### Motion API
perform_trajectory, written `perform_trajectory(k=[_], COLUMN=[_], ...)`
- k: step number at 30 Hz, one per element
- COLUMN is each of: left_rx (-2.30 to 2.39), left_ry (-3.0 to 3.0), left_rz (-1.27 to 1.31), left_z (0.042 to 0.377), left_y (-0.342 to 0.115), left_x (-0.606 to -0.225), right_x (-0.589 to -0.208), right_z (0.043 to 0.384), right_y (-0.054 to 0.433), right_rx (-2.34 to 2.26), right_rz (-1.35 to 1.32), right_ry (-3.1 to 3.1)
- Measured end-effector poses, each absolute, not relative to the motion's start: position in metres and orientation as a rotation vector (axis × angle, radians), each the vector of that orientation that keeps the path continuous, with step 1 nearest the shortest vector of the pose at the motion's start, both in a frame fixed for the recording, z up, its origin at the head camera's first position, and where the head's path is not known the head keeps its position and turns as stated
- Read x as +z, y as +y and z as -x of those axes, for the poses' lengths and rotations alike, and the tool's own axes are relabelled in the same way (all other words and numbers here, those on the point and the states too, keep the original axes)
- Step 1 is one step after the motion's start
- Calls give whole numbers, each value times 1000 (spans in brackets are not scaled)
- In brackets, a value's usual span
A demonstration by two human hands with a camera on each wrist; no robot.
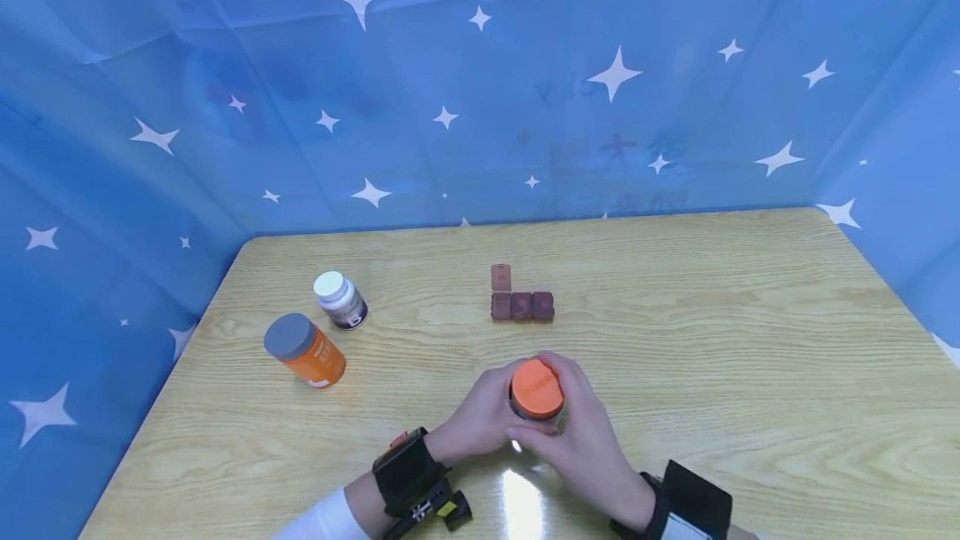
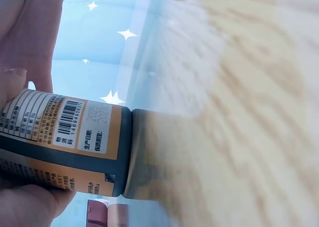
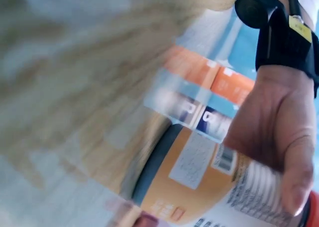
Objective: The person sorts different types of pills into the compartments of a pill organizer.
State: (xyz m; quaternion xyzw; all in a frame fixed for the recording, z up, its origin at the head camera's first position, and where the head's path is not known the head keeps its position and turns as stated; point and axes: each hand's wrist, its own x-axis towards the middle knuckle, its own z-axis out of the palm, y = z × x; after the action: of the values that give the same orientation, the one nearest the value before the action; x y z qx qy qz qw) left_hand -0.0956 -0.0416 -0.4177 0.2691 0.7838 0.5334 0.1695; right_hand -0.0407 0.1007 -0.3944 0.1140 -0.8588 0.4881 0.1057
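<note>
A bottle with an orange cap (image 1: 537, 388) stands between both hands near the front middle of the table. Its orange, black and white label with a barcode shows on the bottle (image 2: 75, 142) in the left wrist view, and the bottle (image 3: 199, 177) also fills the lower part of the right wrist view. My left hand (image 1: 486, 415) grips the bottle's body from the left. From the right, my right hand (image 1: 588, 436) curls its fingers and thumb about the bottle's cap end. The exact finger contacts are partly hidden.
To the left stand an orange jar with a grey lid (image 1: 306, 350) and a white-capped bottle (image 1: 341, 300). Several small brown square pieces (image 1: 522, 307) lie in an L shape beyond the hands. A blue star-patterned cloth (image 1: 450, 65) borders the wooden table (image 1: 712, 315).
</note>
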Motion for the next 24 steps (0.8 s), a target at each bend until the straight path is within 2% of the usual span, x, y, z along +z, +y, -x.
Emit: perform_trajectory(k=[3, 5, 11, 17, 21, 24], left_rx=[1502, 1494, 1510, 1556, 1567, 1577], left_ry=[2231, 2234, 2183, 2134, 2146, 2157], left_rz=[-787, -789, -729, -699, -707, -740], left_z=[95, 95, 95, 95, 95, 96], left_y=[-43, -43, -42, -40, -40, -41], left_x=[-417, -417, -418, -419, -419, -418], right_x=[-393, -390, -384, -377, -377, -381], right_z=[50, 61, 109, 150, 157, 152], right_y=[108, 119, 151, 153, 152, 156], right_rx=[1477, 1547, 1848, 1972, 1966, 2139], right_rz=[-393, -524, -1298, -1973, -2162, -2116], right_ry=[-2585, -2654, -2801, -2726, -2627, -2488])
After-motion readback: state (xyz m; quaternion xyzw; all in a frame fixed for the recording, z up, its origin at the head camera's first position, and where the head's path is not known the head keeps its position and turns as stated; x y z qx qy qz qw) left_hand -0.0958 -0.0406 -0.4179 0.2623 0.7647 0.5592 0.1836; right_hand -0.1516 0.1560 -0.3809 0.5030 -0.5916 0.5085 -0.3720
